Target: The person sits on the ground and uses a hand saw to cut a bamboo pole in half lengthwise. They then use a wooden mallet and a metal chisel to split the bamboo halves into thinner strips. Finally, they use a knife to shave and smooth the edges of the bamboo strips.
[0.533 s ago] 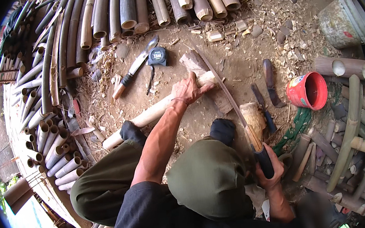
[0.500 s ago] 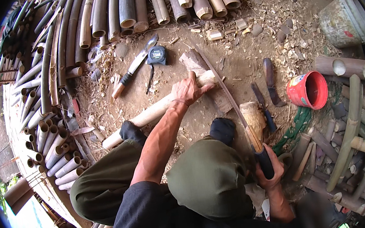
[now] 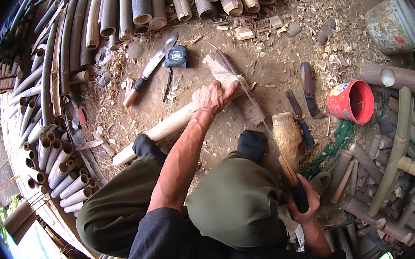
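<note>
My left hand (image 3: 211, 98) is wrapped over a pale bamboo pole (image 3: 174, 124) near its right end, with the thumb stretched toward the cut end. That end rests across a flat wooden block (image 3: 250, 111), and the pole slants down left beside my foot. In my right hand (image 3: 306, 202) is a handsaw (image 3: 288, 170), gripped by its dark handle. Its long thin blade, blurred, runs up and away past the pole's right end, seeming to touch it. Whether the teeth sit in a cut I cannot tell.
A knife (image 3: 148, 75) and tape measure (image 3: 176, 57) lie beyond the pole. Right of the saw are a wooden stump (image 3: 287, 139), a curved-bladed tool (image 3: 309, 91) and a red bucket (image 3: 335, 106). Bamboo lengths (image 3: 141, 5) line the far side; more pile left and right.
My right hand and the saw have shifted slightly back toward me, and the blade now looks blurred. My left hand keeps its hold on the pole. The whole view has shifted a little.
</note>
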### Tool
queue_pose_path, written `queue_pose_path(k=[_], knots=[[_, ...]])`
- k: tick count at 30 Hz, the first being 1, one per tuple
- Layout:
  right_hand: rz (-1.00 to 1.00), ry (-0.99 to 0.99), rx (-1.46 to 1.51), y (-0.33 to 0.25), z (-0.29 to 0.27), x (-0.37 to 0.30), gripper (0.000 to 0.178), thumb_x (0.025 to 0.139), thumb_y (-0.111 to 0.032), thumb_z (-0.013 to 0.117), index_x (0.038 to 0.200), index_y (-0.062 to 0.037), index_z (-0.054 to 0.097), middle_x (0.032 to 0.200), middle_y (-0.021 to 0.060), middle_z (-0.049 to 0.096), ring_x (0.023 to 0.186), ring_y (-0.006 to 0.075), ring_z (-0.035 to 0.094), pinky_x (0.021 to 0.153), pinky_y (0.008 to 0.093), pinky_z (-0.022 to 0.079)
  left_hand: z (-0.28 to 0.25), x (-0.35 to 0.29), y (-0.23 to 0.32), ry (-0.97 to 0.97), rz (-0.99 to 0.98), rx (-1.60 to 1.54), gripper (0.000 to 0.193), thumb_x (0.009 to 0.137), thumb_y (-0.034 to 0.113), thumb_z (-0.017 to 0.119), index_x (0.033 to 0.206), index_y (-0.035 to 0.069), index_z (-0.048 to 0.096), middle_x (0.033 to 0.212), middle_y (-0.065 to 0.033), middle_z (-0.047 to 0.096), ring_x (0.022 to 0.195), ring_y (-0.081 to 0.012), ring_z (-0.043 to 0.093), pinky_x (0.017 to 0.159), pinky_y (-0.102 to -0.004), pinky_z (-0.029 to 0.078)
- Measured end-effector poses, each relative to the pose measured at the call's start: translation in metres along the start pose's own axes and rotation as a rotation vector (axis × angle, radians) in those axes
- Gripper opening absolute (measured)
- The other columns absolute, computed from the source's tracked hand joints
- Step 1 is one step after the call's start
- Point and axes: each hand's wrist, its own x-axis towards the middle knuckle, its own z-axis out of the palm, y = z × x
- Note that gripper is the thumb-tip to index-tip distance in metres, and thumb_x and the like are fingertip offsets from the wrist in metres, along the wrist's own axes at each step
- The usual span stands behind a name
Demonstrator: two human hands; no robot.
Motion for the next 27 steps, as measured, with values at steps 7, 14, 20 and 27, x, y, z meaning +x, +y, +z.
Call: queue_pose_path(k=[7,14,20,27], knots=[[0.054,-0.017,0.043,0.003,-0.005,-0.014,0.057,0.068,-0.007,0.061,0.121,0.0139,0.055,0.079,0.0212,0.067,0.062,0.0306,0.069,0.059,0.036,0.054,0.003,0.008,-0.002,0.024,-0.005,-0.033,0.074,0.086,0.072,0.045,0.085,0.003,0.069,0.079,-0.0261,0.068,0.08,-0.0406,0.069,0.072,-0.0489,0.053],[0.044,0.027,0.09,0.046,0.072,0.075,0.058,0.071,-0.007,0.063,0.127,0.0071,0.055,0.091,0.0204,0.068,0.071,0.0281,0.07,0.064,0.0348,0.054,0.015,0.018,-0.011,0.053,0.004,-0.073,0.073,0.083,0.072,0.048,0.085,0.003,0.069,0.078,-0.025,0.068,0.079,-0.0406,0.069,0.072,-0.0485,0.053],[0.119,-0.044,-0.115,0.012,-0.003,-0.043,0.06,0.068,-0.007,0.059,0.124,0.0128,0.054,0.087,0.0229,0.07,0.07,0.0322,0.072,0.069,0.037,0.057,0.006,0.013,-0.008,0.016,-0.023,-0.04,0.075,0.084,0.073,0.046,0.087,0.002,0.07,0.082,-0.0266,0.069,0.081,-0.0393,0.069,0.073,-0.0468,0.054],[0.107,0.078,0.208,0.028,0.084,0.116,0.054,0.076,-0.007,0.063,0.129,0.0029,0.055,0.086,0.0196,0.065,0.07,0.032,0.065,0.065,0.0369,0.053,0.008,0.016,-0.007,0.053,-0.002,-0.059,0.074,0.083,0.073,0.047,0.083,0.003,0.068,0.076,-0.0241,0.068,0.078,-0.0395,0.069,0.072,-0.0482,0.053]])
